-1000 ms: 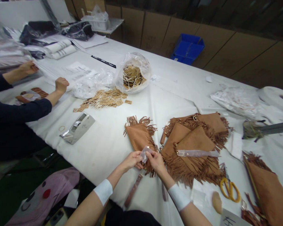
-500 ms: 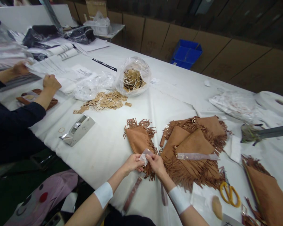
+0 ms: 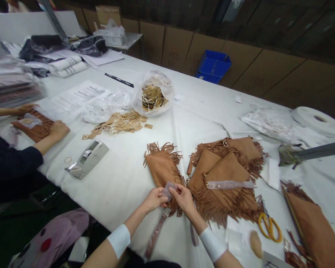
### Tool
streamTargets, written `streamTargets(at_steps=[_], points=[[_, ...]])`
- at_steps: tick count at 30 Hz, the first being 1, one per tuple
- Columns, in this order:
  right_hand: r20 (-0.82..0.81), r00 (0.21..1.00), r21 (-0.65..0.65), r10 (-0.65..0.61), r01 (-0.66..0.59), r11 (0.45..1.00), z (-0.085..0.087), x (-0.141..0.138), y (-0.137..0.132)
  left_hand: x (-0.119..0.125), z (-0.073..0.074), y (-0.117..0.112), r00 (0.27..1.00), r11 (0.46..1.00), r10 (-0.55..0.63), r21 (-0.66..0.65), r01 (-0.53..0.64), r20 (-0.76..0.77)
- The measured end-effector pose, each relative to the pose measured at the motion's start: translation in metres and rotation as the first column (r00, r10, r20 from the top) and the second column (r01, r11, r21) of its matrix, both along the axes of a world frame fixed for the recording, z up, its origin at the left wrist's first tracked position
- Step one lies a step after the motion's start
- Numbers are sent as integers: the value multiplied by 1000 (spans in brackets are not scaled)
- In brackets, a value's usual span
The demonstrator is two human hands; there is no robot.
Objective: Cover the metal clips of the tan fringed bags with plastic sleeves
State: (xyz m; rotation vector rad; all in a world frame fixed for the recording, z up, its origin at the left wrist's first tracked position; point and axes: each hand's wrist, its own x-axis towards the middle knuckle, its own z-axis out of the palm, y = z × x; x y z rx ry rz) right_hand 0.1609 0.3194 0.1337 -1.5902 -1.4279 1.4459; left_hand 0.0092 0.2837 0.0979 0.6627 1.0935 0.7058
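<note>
Both hands pinch a small translucent plastic piece, perhaps a little bag or film, over the near end of a brown fringed pouch. My left hand grips its left side and my right hand its right side. Beneath them the pouch lies flat, its lower end partly hidden by my fingers. A wrapped strap runs from it toward the table's near edge. Just right of my right hand lies a pile of fringed brown pouches, one with a plastic-wrapped strap across it.
Yellow-handled scissors and another brown pouch lie at right. A tape dispenser, loose kraft tags and a bag of tags are left and ahead. A co-worker's hands hold a brown pouch at far left.
The plastic piece has tilted and turned slightly between my fingers, both hands still on it. At left, the co-worker has lowered the paper sheet and now holds the brown pouch.
</note>
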Motion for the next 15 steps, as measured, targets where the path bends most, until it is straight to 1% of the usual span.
streamTargets(at_steps=[6, 11, 14, 15], points=[[5, 1000, 3, -4, 4, 1000, 4, 1, 3, -2, 0, 1, 1000, 1000, 7, -12, -6, 27], [49, 999, 23, 22, -23, 999, 7, 1, 7, -2, 4, 3, 998, 999, 33, -41, -31, 46], [88, 996, 45, 25, -29, 999, 11, -1, 3, -5, 7, 1, 997, 995, 64, -74, -60, 44], [115, 993, 76, 33, -41, 996, 14, -2, -1, -7, 9, -3, 996, 993, 88, -88, -84, 34]])
